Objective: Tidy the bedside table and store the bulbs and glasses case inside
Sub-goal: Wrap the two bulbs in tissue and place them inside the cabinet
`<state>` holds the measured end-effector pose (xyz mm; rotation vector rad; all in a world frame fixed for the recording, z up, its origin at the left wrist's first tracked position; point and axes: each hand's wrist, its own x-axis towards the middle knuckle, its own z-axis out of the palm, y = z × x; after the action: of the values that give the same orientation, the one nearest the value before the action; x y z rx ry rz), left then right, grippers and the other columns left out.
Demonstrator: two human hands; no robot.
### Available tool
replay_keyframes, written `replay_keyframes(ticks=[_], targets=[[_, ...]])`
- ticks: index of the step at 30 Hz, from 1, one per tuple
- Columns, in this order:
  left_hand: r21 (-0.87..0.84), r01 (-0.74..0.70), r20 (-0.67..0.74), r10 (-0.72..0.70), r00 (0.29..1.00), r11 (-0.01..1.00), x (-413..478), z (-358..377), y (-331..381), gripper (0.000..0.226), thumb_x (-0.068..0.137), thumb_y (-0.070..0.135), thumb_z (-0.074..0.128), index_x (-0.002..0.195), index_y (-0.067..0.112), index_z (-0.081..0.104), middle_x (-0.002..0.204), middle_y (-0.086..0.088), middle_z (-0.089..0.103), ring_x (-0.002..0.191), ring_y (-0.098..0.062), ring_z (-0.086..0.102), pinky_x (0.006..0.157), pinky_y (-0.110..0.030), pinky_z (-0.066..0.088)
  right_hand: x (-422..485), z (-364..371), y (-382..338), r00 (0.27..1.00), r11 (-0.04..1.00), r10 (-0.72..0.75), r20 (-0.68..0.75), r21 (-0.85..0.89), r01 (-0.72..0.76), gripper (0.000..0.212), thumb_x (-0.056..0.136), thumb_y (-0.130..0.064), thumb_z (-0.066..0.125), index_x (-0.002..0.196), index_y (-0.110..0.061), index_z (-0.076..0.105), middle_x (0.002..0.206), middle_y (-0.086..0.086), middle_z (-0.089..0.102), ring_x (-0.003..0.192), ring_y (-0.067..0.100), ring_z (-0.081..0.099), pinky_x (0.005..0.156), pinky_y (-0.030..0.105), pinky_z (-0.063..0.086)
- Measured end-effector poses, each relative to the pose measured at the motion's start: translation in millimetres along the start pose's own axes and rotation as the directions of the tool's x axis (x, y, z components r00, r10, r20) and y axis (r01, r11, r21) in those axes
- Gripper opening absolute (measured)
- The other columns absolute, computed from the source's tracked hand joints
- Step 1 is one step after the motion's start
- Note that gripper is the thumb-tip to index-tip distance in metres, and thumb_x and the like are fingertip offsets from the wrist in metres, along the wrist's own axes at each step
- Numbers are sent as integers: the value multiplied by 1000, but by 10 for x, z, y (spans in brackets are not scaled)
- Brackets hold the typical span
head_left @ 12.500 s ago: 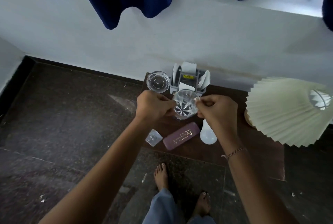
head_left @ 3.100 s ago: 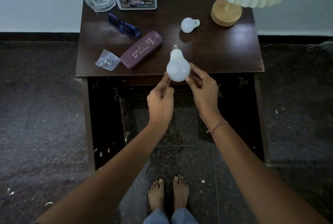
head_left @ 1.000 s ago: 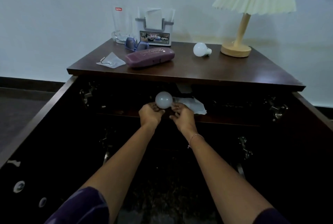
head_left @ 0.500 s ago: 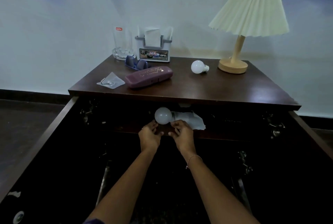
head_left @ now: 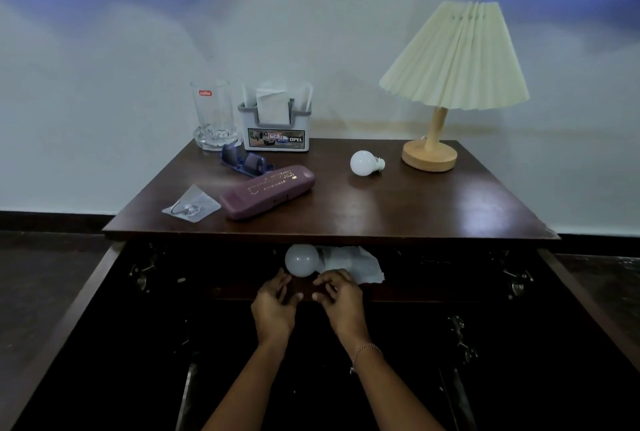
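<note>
inside the open bedside table [head_left: 398, 209], on the dark shelf under its top, a white bulb [head_left: 301, 260] lies against a crumpled white paper [head_left: 358, 266]. the left hand [head_left: 273, 307] and right hand [head_left: 343, 300] sit just below it, fingers loosely curled and grasping nothing. on the top, the purple glasses case [head_left: 268, 191] lies left of centre, and a second bulb [head_left: 363, 163] lies near the lamp base [head_left: 429, 155].

bulb [head_left: 301, 260] sits under the counter [head_left: 398, 212] just beyond left hand [head_left: 273, 306] and right hand [head_left: 341, 302], paper [head_left: 356, 262] at its right. up top: glasses case [head_left: 268, 191] beyond the left hand, second bulb [head_left: 363, 163] beyond the right.
</note>
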<state>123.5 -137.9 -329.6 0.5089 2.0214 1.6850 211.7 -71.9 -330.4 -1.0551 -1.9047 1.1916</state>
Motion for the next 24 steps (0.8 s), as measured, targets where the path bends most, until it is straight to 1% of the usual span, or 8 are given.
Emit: replay_keyframes(ticks=[3,5,9,12,15,19,22,24], targets=[[93,-42,-5,43,999,995,-43,3,3,56,78,-11,63,130,4,52,132,-12,56,120,-22,54,103,-33,44,20,4,-14,1000,999,9,15,-31,-9,36,73,15,63,74,-21,57,94,-8,53,88,1,56,79,-2,41],[177,-102,-30,109,994,979,-148,-10,-13,50,83,-6,58,131,5,51,138,-12,51,125,-24,51,106,-33,41,3,19,-34,1000,996,-7,17,-87,8,38,75,16,59,74,-22,58,95,-8,52,90,3,55,77,-3,40],[146,-204,-87,218,972,968,-373,-94,38,46,84,-6,53,128,5,55,138,-11,52,124,-21,51,102,-27,38,-50,16,-187,990,963,-130,61,-231,141,28,80,11,52,93,-10,64,100,-7,53,92,4,54,73,0,41],[99,-285,-117,296,948,953,-462,-151,238,44,84,-7,53,125,8,58,130,-8,59,116,-13,54,97,-25,40,-215,-61,-385,962,926,-270,44,-264,272,27,86,3,51,103,-14,63,106,-11,55,95,-4,54,83,0,41],[62,-409,-138,414,900,910,-641,-150,512,41,83,-7,54,117,15,64,116,-1,65,106,-9,60,91,-23,45,-470,-196,-578,926,903,-376,2,-222,367,21,91,-8,53,104,-19,63,109,-10,59,98,-6,55,87,4,44],[25,-573,-166,569,806,819,-890,-149,915,37,81,-7,54,107,18,66,106,6,65,101,-3,61,89,-15,46,-699,-454,-975,847,857,-515,-133,-114,503,18,91,-12,51,101,-21,63,102,-12,61,97,-8,57,84,7,46],[-44,-663,-145,652,744,747,-943,-89,1279,35,80,2,52,110,13,65,108,4,64,102,-2,59,90,-13,43,-555,-706,-1327,773,823,-555,-308,-67,564,21,90,-3,50,98,-17,64,98,-10,63,94,-5,59,82,7,44],[-150,-644,-104,635,765,750,-896,6,1510,37,83,0,51,115,16,61,112,3,62,106,-4,58,93,-13,42,-331,-861,-1517,737,821,-541,-404,-65,567,24,89,3,49,98,-13,65,96,-7,63,92,-2,60,82,11,46]])
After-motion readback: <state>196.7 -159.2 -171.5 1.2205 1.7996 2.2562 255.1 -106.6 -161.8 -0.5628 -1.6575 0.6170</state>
